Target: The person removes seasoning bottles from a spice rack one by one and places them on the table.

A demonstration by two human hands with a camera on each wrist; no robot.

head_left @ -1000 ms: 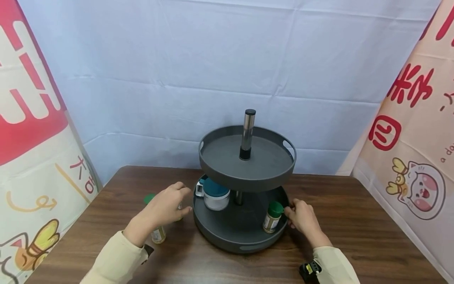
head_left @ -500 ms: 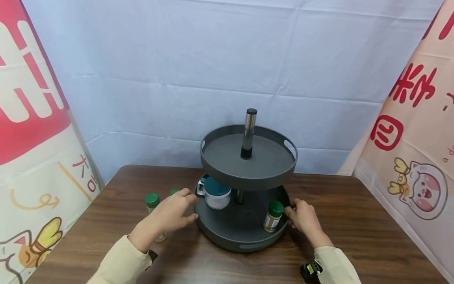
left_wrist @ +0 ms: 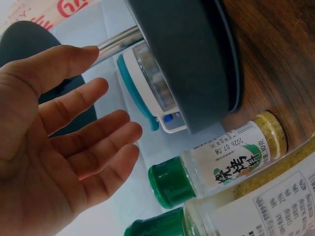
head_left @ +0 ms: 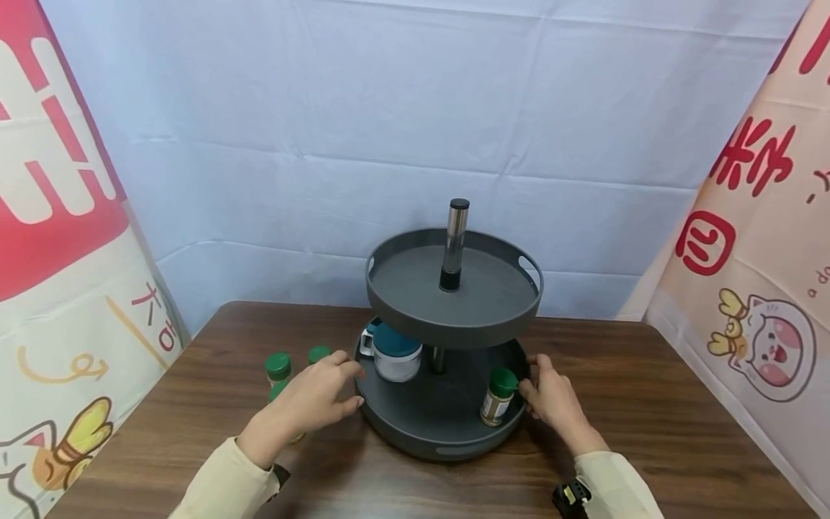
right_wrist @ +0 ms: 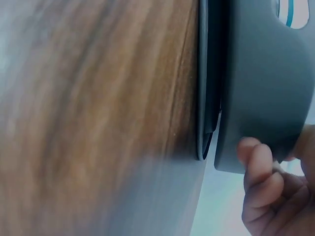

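A dark grey two-tier tray stand [head_left: 421, 425] with a metal post stands on the table. My right hand [head_left: 554, 396] grips the lower tray's rim on the right; its curled fingers [right_wrist: 258, 169] lie against the outer wall. Just inside that rim a seasoning jar [head_left: 496, 405] with a green cap stands upright. My left hand [head_left: 314, 395] is by the left rim, fingers relaxed and apart, holding nothing. Towards the back left of the lower tray sits a white container [head_left: 398, 366] with a teal lid and a handle. Its side is see-through in the left wrist view.
Left of the stand are more green-capped seasoning jars [head_left: 279, 366], partly hidden behind my left hand; two labelled ones, including a barbecue seasoning jar [left_wrist: 229, 162], show in the left wrist view. The upper tray [head_left: 483, 306] overhangs the lower one. Cloth [head_left: 259, 180] hangs behind the table [head_left: 622, 404].
My left hand has moved right to the lower tray's left rim, bringing the jars' green caps into sight. My right hand has stayed at the right rim, with slight finger movement.
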